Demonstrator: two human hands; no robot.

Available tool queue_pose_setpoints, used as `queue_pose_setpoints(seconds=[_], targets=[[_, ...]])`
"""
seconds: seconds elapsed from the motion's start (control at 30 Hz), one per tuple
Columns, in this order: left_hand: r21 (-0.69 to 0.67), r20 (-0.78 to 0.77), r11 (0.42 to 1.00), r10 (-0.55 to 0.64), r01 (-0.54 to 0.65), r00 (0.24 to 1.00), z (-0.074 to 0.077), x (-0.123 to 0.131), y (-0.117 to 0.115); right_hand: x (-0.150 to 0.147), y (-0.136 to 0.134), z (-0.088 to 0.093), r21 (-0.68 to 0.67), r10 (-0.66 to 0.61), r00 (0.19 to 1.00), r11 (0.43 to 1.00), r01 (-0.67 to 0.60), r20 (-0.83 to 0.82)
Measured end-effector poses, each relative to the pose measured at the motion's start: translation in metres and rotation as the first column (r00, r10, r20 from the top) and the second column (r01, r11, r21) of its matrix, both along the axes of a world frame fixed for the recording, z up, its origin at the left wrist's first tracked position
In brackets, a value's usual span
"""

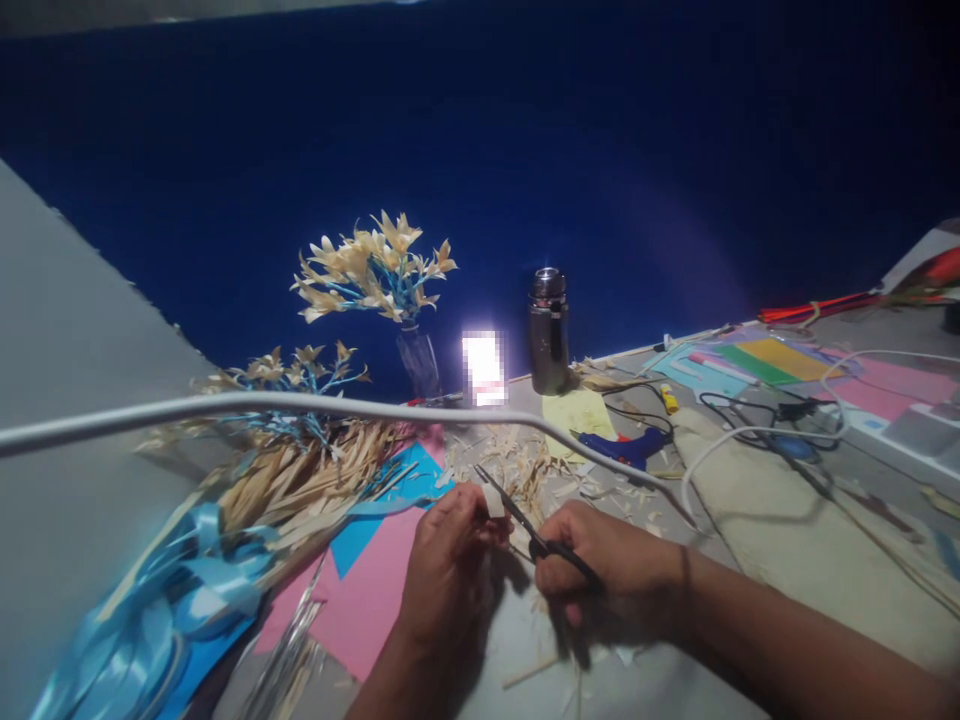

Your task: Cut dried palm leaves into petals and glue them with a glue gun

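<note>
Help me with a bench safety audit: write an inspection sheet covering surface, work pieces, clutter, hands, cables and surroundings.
Surface: grey tabletop, strewn with pale shavings.
Work pieces: pale strip close to the blades of the scissors; contact unclear.
Clutter: blue ribbon and pink paper on the left; blue glue gun beyond the right hand.
Hands: left pinches the strip; right grips the scissors.
Cables: white cable crosses the view; dark cord on the right.
Surroundings: dark blue backdrop; metal flask before it.
</note>
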State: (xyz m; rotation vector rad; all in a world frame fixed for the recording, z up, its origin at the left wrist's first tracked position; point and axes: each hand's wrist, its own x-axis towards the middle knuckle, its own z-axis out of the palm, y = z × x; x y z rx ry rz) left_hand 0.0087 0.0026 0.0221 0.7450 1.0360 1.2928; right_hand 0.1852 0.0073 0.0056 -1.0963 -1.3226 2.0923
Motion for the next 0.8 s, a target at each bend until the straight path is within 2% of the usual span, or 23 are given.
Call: queue_pose_setpoints(seconds=[0.1,0.33,0.53,0.7,0.8], targets=[[0.032,0.044,0.999,-0.017,0.016,0.999,-0.005,-0.002,0.003,-0.001,0.0,-0.004,0.039,0.007,1.0,0.999,-0.006,-0.015],[0.056,0.03,0.998,-0.022,0.02,0.999,-0.01,-0.001,0.004,-0.002,0.0,-0.013,0.014,0.017,1.0,1.0,-0.016,-0.002],[0.068,0.028,0.997,-0.027,0.025,0.999,-0.008,0.0,0.002,-0.001,0.0,-0.008,-0.023,0.026,0.999,0.999,-0.026,0.019],[0.059,0.003,0.998,-0.024,0.024,1.0,-0.004,-0.001,0.002,-0.002,0.0,0.001,0.03,0.061,0.993,0.997,-0.065,0.106],[0.069,-0.003,0.997,-0.022,0.022,1.0,-0.003,-0.001,0.002,-0.003,-0.001,-0.001,0.033,0.053,0.994,0.998,-0.057,0.095]])
